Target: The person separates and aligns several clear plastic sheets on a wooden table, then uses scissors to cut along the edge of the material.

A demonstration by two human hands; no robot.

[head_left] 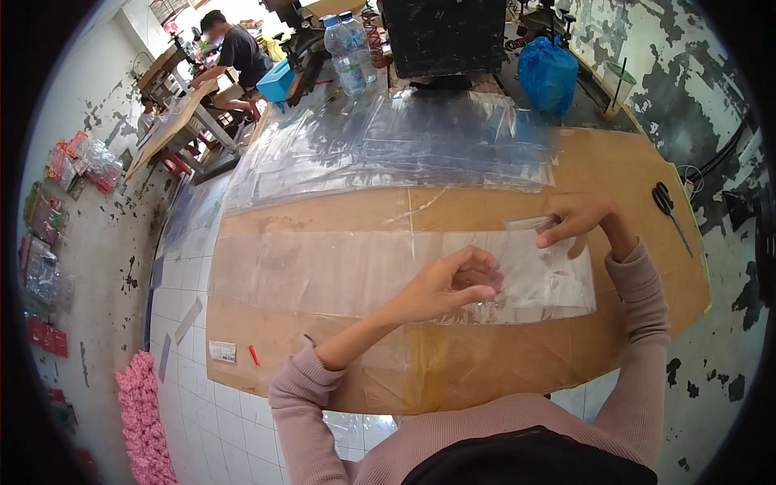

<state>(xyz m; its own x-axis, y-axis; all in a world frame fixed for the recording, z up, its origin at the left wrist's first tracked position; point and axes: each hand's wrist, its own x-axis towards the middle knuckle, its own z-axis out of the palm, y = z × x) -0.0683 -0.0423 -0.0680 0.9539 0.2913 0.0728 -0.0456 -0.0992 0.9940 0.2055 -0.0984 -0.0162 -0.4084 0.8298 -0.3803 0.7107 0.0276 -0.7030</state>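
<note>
A long clear plastic sheet lies across the brown cardboard-covered table. Toward its right end the plastic looks doubled over and glossy. My right hand is above that end, its thumb and fingers pinching the raised edge of a clear plastic piece. Left of it, my left hand hovers at or just over the plastic with curved fingers, thumb and fingertips apart. Whether those fingertips touch the plastic cannot be made out.
Stacked clear sheets cover the far side. Behind them stand water bottles, a black panel and a blue plastic bag. Black-handled scissors lie at right; a small red tool lies at left. Another person sits far left.
</note>
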